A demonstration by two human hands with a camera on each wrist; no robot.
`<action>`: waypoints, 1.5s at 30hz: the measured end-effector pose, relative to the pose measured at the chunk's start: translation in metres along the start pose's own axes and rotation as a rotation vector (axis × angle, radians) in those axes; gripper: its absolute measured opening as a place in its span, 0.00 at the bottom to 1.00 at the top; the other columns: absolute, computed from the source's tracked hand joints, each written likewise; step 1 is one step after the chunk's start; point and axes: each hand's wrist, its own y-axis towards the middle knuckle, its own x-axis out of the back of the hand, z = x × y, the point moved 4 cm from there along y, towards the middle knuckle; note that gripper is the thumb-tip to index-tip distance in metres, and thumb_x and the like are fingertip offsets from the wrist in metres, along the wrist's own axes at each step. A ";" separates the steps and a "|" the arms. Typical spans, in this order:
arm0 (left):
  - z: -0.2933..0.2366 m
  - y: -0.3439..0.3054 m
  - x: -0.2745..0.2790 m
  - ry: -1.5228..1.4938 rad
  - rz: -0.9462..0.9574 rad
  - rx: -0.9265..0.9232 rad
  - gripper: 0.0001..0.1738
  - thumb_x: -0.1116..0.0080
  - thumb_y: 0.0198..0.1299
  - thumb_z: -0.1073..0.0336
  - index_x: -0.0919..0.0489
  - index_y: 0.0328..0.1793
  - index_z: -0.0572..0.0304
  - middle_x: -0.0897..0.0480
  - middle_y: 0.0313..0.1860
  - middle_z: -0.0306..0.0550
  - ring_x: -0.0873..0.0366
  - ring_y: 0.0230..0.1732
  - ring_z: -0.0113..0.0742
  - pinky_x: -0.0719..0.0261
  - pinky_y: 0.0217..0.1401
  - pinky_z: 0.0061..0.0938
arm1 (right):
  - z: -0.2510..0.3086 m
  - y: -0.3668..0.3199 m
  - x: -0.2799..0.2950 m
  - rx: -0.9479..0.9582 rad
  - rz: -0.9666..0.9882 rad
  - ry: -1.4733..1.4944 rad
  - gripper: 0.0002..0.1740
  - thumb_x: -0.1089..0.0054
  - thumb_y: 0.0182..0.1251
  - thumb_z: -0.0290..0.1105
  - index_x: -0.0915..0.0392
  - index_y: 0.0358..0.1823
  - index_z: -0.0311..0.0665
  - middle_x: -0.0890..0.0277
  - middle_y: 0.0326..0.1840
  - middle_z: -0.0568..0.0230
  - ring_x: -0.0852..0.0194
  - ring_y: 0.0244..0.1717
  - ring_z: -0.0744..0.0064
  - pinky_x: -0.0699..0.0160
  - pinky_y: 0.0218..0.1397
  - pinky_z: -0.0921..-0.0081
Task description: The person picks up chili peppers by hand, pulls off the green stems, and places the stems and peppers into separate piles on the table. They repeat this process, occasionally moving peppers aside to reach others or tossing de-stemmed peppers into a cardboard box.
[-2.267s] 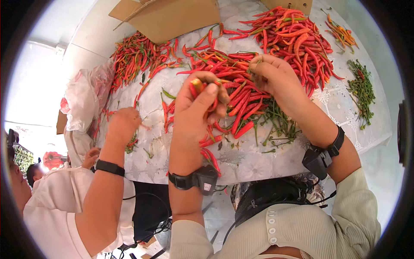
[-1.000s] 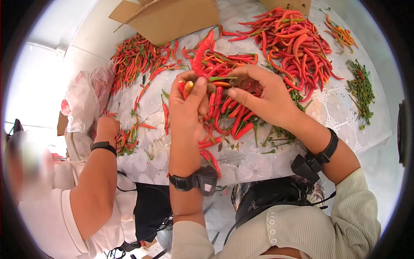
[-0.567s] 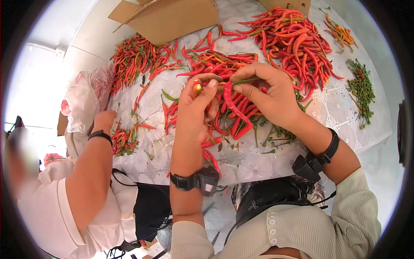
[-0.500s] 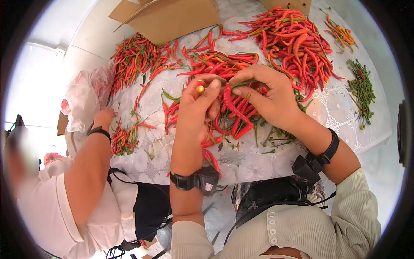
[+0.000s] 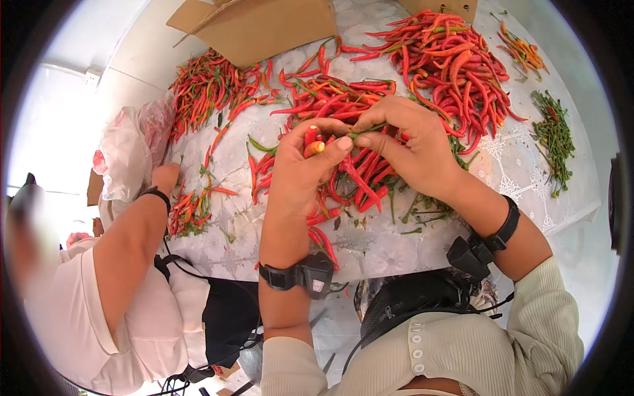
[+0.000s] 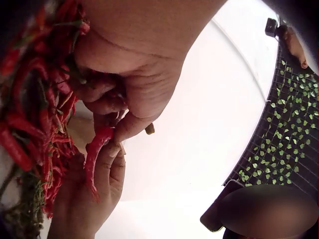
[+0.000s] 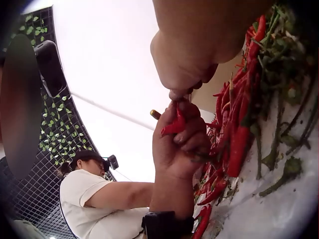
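Observation:
My left hand (image 5: 300, 162) grips a few chillies, their ends poking out above its curled fingers, and pinches a red chilli (image 5: 356, 177) near its top. My right hand (image 5: 416, 142) pinches the green stem (image 5: 368, 131) of that same chilli between thumb and forefinger; the two hands' fingertips nearly meet. In the left wrist view the curved red chilli (image 6: 97, 154) hangs down from the fingertips. The right wrist view shows the chilli (image 7: 174, 124) in front of the left hand (image 7: 174, 149). A heap of red chillies (image 5: 330, 99) lies under and behind both hands.
A large chilli pile (image 5: 456, 59) lies at the back right, green stems (image 5: 555, 142) at the far right, another chilli pile (image 5: 205, 92) at the back left. A cardboard box (image 5: 264, 30) stands behind. Another person's arm (image 5: 132, 231) reaches in near a plastic bag (image 5: 125, 155).
A long red chilli was raised upright by the left hand, then turned to hang down, and the right hand took its stem. The other person's arm has moved left.

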 end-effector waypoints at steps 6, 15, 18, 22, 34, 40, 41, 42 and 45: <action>-0.001 0.000 -0.002 -0.014 0.035 -0.037 0.15 0.35 0.51 0.72 0.24 0.45 0.66 0.21 0.31 0.39 0.26 0.30 0.20 0.29 0.31 0.13 | -0.002 0.001 0.000 -0.088 0.054 0.090 0.09 0.38 0.55 0.30 0.23 0.35 0.34 0.25 0.30 0.59 0.28 0.33 0.66 0.31 0.37 0.73; -0.002 -0.002 -0.004 -0.053 0.089 -0.011 0.15 0.36 0.51 0.73 0.24 0.46 0.66 0.21 0.31 0.41 0.24 0.31 0.23 0.28 0.31 0.14 | -0.019 -0.002 -0.005 -0.326 0.130 0.402 0.11 0.39 0.60 0.34 0.23 0.36 0.33 0.25 0.30 0.71 0.33 0.30 0.83 0.34 0.34 0.81; -0.001 -0.002 -0.005 -0.068 0.095 0.018 0.15 0.37 0.52 0.72 0.24 0.46 0.65 0.21 0.30 0.41 0.28 0.24 0.19 0.36 0.21 0.11 | -0.022 -0.003 -0.008 -0.390 0.147 0.536 0.12 0.41 0.63 0.36 0.23 0.37 0.33 0.25 0.30 0.72 0.33 0.30 0.84 0.34 0.34 0.83; 0.000 -0.001 -0.003 -0.086 0.113 0.020 0.12 0.40 0.54 0.70 0.25 0.45 0.63 0.21 0.28 0.42 0.36 0.16 0.15 0.47 0.14 0.11 | -0.021 -0.002 -0.007 -0.487 0.143 0.743 0.11 0.44 0.66 0.36 0.25 0.39 0.34 0.26 0.33 0.72 0.33 0.33 0.87 0.35 0.35 0.85; -0.008 0.003 0.013 -0.272 -0.115 -0.160 0.07 0.48 0.62 0.70 0.28 0.45 0.61 0.26 0.31 0.40 0.37 0.20 0.18 0.44 0.15 0.12 | -0.025 -0.001 0.005 -0.296 -0.092 -0.094 0.07 0.38 0.53 0.29 0.22 0.31 0.34 0.24 0.29 0.62 0.26 0.31 0.71 0.29 0.36 0.77; -0.006 0.003 0.016 -0.271 -0.117 -0.180 0.08 0.45 0.60 0.73 0.27 0.45 0.61 0.27 0.31 0.38 0.38 0.22 0.18 0.44 0.16 0.12 | -0.015 -0.003 -0.006 0.109 0.064 -0.412 0.08 0.41 0.49 0.22 0.21 0.33 0.37 0.25 0.34 0.60 0.29 0.42 0.56 0.29 0.44 0.65; -0.007 0.003 0.015 -0.275 -0.118 -0.177 0.08 0.45 0.59 0.73 0.27 0.45 0.61 0.26 0.32 0.38 0.38 0.22 0.18 0.43 0.16 0.12 | -0.018 -0.005 -0.010 0.144 0.105 -0.429 0.09 0.42 0.49 0.22 0.21 0.34 0.38 0.26 0.34 0.61 0.30 0.42 0.56 0.29 0.44 0.65; -0.007 0.003 0.015 -0.280 -0.119 -0.174 0.08 0.44 0.59 0.73 0.27 0.45 0.61 0.26 0.32 0.38 0.38 0.22 0.18 0.43 0.16 0.12 | -0.019 -0.005 -0.013 0.178 0.146 -0.446 0.09 0.42 0.49 0.22 0.21 0.34 0.38 0.26 0.35 0.61 0.31 0.42 0.56 0.30 0.45 0.65; -0.005 0.005 0.017 -0.294 -0.130 -0.165 0.06 0.44 0.60 0.71 0.26 0.43 0.61 0.25 0.32 0.39 0.36 0.22 0.19 0.43 0.16 0.12 | -0.018 -0.007 -0.012 0.126 0.178 -0.499 0.09 0.39 0.48 0.25 0.20 0.34 0.40 0.28 0.35 0.62 0.31 0.42 0.58 0.31 0.45 0.64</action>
